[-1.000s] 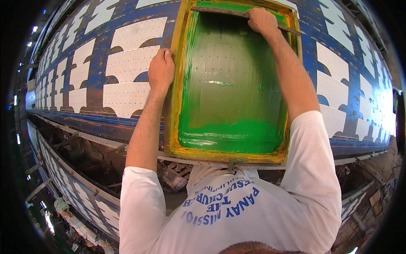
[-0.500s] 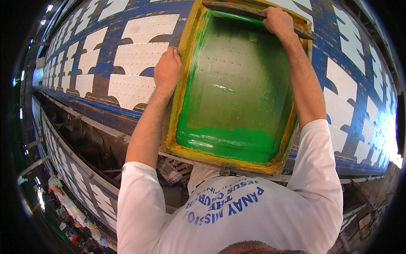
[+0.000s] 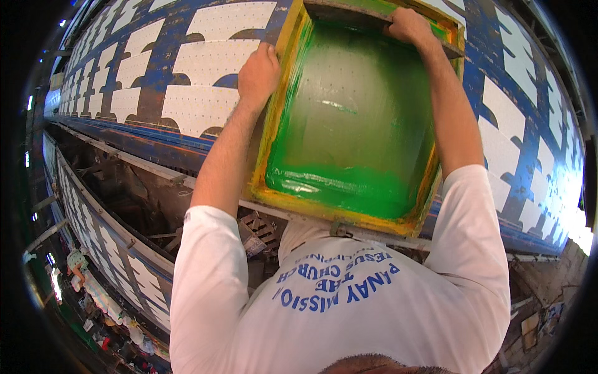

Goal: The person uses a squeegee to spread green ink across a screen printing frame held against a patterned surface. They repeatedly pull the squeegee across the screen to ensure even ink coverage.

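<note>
A screen-printing frame [image 3: 339, 215] with yellow-stained wooden sides lies on the long blue table in front of me. Its mesh [image 3: 361, 118] is smeared green, and a thick pool of green ink [image 3: 361, 187] sits at the near end. Across the far end, a dark wooden squeegee [image 3: 349, 14] leans inside the frame. My right hand [image 3: 412, 28] is closed over the squeegee's top edge, right of its middle. On the frame's left side, my left hand [image 3: 258, 73] is closed at the upper part of the rim, its fingertips partly hidden.
White fabric pieces [image 3: 215, 59] with curved cut-outs and small dots lie in rows along the blue table [image 3: 187, 140], left and right of the frame. A second table with similar pieces [image 3: 112, 249] runs at the lower left, beyond a dark gap [image 3: 131, 196].
The whole scene sits slightly higher in the picture. At the far end, the squeegee's broad face shows more than before. Both hands keep their places on the squeegee and frame.
</note>
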Available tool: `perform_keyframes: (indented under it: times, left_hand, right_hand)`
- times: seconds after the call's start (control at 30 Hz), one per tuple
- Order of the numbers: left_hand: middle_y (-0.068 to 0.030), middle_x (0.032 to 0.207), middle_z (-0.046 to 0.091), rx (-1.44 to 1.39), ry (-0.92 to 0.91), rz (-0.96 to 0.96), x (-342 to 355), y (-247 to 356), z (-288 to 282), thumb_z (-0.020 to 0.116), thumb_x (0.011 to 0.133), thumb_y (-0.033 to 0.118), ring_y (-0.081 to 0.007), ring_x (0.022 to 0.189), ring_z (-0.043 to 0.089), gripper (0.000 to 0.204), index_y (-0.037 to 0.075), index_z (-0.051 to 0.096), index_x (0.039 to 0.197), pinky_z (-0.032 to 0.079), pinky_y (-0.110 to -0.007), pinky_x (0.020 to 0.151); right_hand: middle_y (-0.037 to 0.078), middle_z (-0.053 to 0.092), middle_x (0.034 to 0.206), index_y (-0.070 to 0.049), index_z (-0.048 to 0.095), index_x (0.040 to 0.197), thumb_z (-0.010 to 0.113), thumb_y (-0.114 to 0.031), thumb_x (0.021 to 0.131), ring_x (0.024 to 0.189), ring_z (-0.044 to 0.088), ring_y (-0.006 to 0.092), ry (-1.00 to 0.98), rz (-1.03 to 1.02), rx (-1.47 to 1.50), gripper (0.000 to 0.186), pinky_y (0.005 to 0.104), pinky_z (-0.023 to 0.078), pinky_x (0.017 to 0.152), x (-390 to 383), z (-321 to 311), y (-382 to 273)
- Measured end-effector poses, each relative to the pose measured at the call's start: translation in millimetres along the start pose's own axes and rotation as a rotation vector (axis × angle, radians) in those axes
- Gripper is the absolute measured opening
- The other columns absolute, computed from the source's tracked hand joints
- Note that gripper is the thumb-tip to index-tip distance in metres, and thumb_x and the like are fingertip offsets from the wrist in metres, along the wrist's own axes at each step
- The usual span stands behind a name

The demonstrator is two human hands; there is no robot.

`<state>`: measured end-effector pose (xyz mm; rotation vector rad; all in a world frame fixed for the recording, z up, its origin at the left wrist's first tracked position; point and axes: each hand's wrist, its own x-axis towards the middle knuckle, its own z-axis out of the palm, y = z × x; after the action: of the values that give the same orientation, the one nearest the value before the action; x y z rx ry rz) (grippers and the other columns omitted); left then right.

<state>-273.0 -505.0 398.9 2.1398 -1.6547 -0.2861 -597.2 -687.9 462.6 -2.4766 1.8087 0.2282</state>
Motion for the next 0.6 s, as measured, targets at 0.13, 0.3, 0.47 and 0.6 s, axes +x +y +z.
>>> perform_keyframes:
  times: [0.13,0.3,0.47,0.6]
  left_hand:
    - [-0.0259,0.110,0.075,-0.057,-0.022,-0.018,2,-5,0,0.041,0.111,0.039,-0.0475,0.104,0.071,0.042,0.009,0.066,0.125,0.056,-0.059,0.090]
    - [-0.0237,0.113,0.076,-0.053,-0.026,-0.022,2,-6,1,0.039,0.111,0.040,-0.0472,0.106,0.072,0.044,0.010,0.066,0.127,0.055,-0.058,0.092]
    - [-0.0231,0.116,0.076,-0.085,-0.045,-0.014,1,-6,1,0.038,0.111,0.039,-0.0463,0.109,0.071,0.044,0.009,0.066,0.129,0.055,-0.058,0.095]
    - [-0.0221,0.117,0.076,-0.114,-0.044,0.016,2,-7,0,0.041,0.110,0.042,-0.0443,0.112,0.071,0.045,0.010,0.066,0.130,0.055,-0.056,0.096]
  right_hand:
    - [0.021,0.079,0.107,-0.010,0.081,0.112,0.075,-0.027,0.089,0.103,0.076,0.0408,-0.064,-0.024,0.073,0.030,0.0519,0.062,0.090,-98,10,-34]
    - [0.017,0.079,0.094,-0.018,0.084,0.107,0.072,-0.012,0.084,0.090,0.077,0.0383,-0.018,-0.034,0.090,0.026,0.0492,0.063,0.082,-246,34,-88]
    - [0.013,0.079,0.104,-0.013,0.082,0.113,0.070,0.001,0.078,0.096,0.076,0.0349,0.004,0.052,0.270,0.040,0.0478,0.061,0.085,-376,50,-147]
    - [0.010,0.077,0.096,-0.012,0.080,0.108,0.073,-0.005,0.078,0.090,0.076,0.0334,0.222,0.017,0.327,0.031,0.0473,0.061,0.079,-416,59,-173]
